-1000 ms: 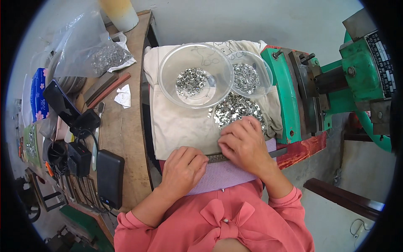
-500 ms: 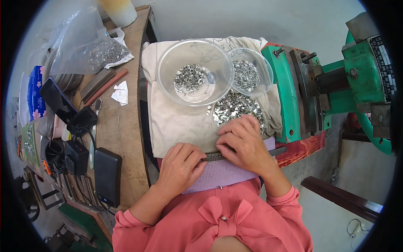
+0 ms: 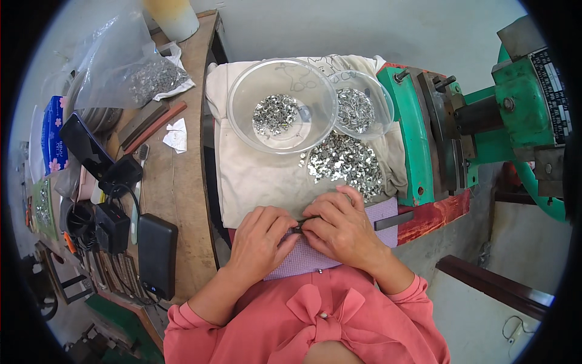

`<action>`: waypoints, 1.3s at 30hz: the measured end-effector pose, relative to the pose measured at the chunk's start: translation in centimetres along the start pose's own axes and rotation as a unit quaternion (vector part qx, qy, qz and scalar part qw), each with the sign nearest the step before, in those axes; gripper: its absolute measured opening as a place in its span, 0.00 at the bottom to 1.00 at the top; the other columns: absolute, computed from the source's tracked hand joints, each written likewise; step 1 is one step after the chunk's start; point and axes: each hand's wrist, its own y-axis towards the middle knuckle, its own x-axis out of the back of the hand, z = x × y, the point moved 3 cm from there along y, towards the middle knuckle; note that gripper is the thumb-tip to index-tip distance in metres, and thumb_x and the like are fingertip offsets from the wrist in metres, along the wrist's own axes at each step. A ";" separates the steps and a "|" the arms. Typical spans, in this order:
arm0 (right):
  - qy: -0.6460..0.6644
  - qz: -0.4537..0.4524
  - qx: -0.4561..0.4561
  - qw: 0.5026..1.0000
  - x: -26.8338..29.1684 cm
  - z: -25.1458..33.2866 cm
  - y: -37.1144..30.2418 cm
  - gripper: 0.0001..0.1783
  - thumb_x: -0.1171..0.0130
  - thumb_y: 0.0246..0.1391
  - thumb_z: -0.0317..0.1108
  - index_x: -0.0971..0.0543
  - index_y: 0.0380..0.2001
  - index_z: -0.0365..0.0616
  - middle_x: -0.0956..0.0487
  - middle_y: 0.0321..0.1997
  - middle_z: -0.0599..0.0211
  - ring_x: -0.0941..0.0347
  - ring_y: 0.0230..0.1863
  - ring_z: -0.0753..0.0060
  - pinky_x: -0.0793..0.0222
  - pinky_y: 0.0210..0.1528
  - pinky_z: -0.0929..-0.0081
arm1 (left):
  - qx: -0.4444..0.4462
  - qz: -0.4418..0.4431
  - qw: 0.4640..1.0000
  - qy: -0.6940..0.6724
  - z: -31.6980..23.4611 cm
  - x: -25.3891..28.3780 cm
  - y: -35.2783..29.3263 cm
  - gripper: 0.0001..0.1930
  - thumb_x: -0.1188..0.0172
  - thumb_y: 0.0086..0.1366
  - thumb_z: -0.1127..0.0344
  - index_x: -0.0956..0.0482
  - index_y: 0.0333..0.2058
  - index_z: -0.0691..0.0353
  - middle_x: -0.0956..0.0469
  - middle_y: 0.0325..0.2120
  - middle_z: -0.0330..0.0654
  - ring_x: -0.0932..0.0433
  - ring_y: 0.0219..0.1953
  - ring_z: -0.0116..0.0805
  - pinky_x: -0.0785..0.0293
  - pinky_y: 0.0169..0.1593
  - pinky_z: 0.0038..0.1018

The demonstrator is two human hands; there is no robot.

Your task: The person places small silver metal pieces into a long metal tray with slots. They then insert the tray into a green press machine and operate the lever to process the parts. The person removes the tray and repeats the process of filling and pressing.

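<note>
Across the purple cloth (image 3: 315, 263) at my lap lies a dark, narrow slotted metal strip (image 3: 394, 221). My left hand (image 3: 257, 241) is closed around its left end. Beside it, my right hand (image 3: 341, 229) bends over the strip with thumb and fingers pinched together. What sits in that pinch is too small and covered to make out. Just beyond my hands is a loose pile of small shiny metal pieces (image 3: 347, 162) on the beige cloth (image 3: 248, 191). Most of the strip's middle is hidden under my right hand.
Two clear plastic tubs, a large one (image 3: 233, 115) and a small one (image 3: 389, 104), hold small metal parts behind the pile. A green machine (image 3: 400, 133) stands close on the right. On the left, a wooden table (image 3: 182, 200) carries a black power bank (image 3: 156, 256) and tools.
My right hand has moved left along the strip, from near the pile to beside my left hand. More of the pile and the strip's right end now show. My left hand stays put.
</note>
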 end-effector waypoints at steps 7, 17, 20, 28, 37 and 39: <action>-0.021 -0.068 -0.061 0.996 2.2 -0.7 -1.5 0.10 0.27 0.43 0.32 0.15 0.32 0.50 0.21 0.40 0.75 0.26 0.48 0.66 0.40 0.62 0.56 | -0.013 -0.014 1.000 0.013 -0.2 -0.4 0.2 0.10 0.29 0.51 0.73 0.20 0.33 0.60 0.21 0.35 0.41 0.23 0.38 0.45 0.26 0.40 0.37; -0.034 -0.160 -0.180 0.970 3.9 -2.2 -7.6 0.10 0.26 0.41 0.28 0.14 0.31 0.48 0.19 0.35 0.73 0.25 0.41 0.63 0.35 0.51 0.61 | -0.015 -0.029 0.999 0.011 -0.6 -0.5 0.5 0.10 0.28 0.50 0.74 0.19 0.32 0.60 0.21 0.34 0.41 0.24 0.36 0.44 0.26 0.39 0.36; -0.029 -0.168 -0.174 0.970 3.6 -1.9 -7.7 0.11 0.26 0.41 0.28 0.14 0.32 0.48 0.19 0.35 0.73 0.25 0.40 0.63 0.34 0.49 0.62 | -0.037 -0.025 0.999 0.025 -1.0 -0.5 0.6 0.11 0.28 0.49 0.73 0.19 0.32 0.59 0.21 0.34 0.41 0.24 0.36 0.43 0.27 0.38 0.36; -0.007 -0.138 -0.099 0.985 1.6 -0.5 -5.4 0.16 0.27 0.38 0.28 0.14 0.36 0.52 0.21 0.41 0.71 0.26 0.44 0.62 0.31 0.51 0.60 | -0.042 -0.028 0.998 0.024 -0.7 -1.0 0.6 0.13 0.27 0.47 0.73 0.19 0.33 0.60 0.21 0.33 0.41 0.24 0.35 0.43 0.27 0.38 0.36; -0.008 -0.112 -0.078 0.991 0.3 -0.9 -4.5 0.19 0.25 0.39 0.34 0.13 0.40 0.54 0.22 0.43 0.70 0.27 0.48 0.61 0.33 0.53 0.58 | -0.012 -0.013 1.000 0.012 -0.3 -1.1 0.7 0.17 0.25 0.46 0.72 0.21 0.36 0.61 0.21 0.35 0.44 0.24 0.37 0.46 0.27 0.41 0.37; -0.002 -0.120 -0.098 0.988 0.9 -1.4 -4.9 0.19 0.25 0.39 0.34 0.13 0.40 0.53 0.22 0.44 0.70 0.27 0.48 0.61 0.33 0.53 0.58 | -0.005 -0.014 1.000 0.002 -0.3 -1.0 0.6 0.17 0.24 0.46 0.72 0.21 0.36 0.61 0.21 0.36 0.44 0.24 0.38 0.46 0.27 0.41 0.37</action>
